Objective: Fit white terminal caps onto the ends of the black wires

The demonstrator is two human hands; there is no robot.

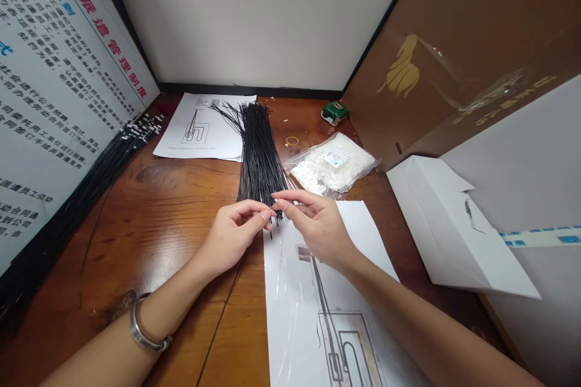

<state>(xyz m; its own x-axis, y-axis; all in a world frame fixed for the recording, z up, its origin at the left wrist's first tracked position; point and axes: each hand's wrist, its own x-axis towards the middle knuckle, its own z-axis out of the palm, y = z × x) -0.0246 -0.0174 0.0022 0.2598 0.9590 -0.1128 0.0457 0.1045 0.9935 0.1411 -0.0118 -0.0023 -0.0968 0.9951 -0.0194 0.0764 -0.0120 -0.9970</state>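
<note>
While the left hand (233, 230) and right hand (313, 224) meet with fingertips pinched on the near ends of the black wire bundle (261, 154) lying on the wooden table (172, 205), a single strand seems to be held between them. The bundle looks nearly whole, while a second heap of wires (104, 163) lies by the left board, so I judge most remains.

Both forearms reach in from bottom edge, converging at centre. Left hand (233, 233) palm-right, thumb and forefinger pinched, tips toward right hand. Right hand (313, 221) back up, fingers curled, thumb and forefinger pinched. Fingertips of both nearly touching. Bracelet on left wrist.
</note>
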